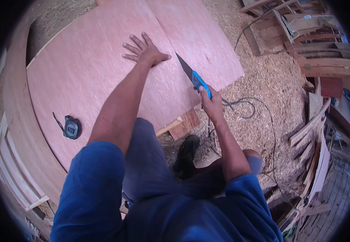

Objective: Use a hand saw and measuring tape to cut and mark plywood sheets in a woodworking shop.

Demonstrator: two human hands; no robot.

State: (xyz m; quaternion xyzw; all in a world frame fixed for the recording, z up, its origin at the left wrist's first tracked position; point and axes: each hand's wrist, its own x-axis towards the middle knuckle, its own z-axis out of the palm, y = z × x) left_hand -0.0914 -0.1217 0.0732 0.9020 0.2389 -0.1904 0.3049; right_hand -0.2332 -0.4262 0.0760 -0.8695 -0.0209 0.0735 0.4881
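A large pinkish plywood sheet (90, 76) lies in front of me, with a straight line or cut running from its far edge toward the saw. My left hand (145, 53) presses flat on it, fingers spread, just left of that line. In my right hand (212, 103) is a hand saw (197, 80) with a blue handle and a dark tapering blade. Its blade lies over the sheet along the line, tip pointing away from me. A black tape measure (71, 127) rests on the sheet's near left part, its strap sticking out.
Wood shavings cover the floor (263, 105), where a dark cable (272, 129) snakes along on the right. Wooden chair-like frames (316, 44) and scrap boards (310, 125) pile up at right. A wooden board (21, 105) and slatted frame (15, 161) stand at left. A block (185, 124) supports the sheet's near edge.
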